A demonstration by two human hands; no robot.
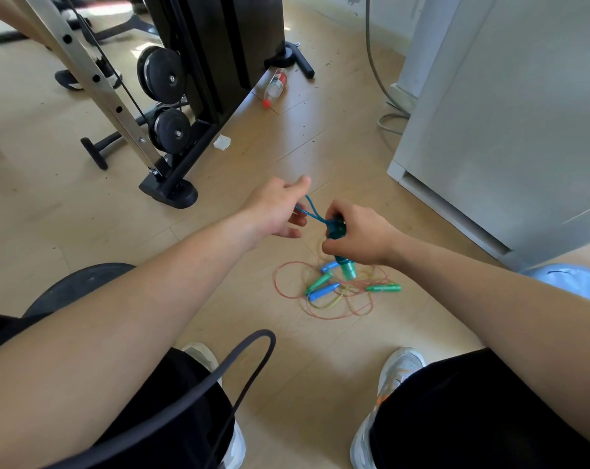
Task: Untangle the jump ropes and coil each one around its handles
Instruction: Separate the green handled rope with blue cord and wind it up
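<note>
Head camera looks down at two bare arms stretched over a wooden floor (253, 299). The right hand (357, 235) is closed around the teal handles (342, 252) of one jump rope, both held together so that they make a core for winding. From this fist a loop of blue cord (310, 208) goes to the left hand (280, 208), which pinches it between thumb and fingers; I think it keeps the cord tight so the turns lie neatly around the handles. Just below the right hand, on the floor, lies the tangled pile (337, 292): green and blue handles mixed with thin pink and yellow cords. Most likely it waits there because this first rope is not yet fully coiled.
</note>
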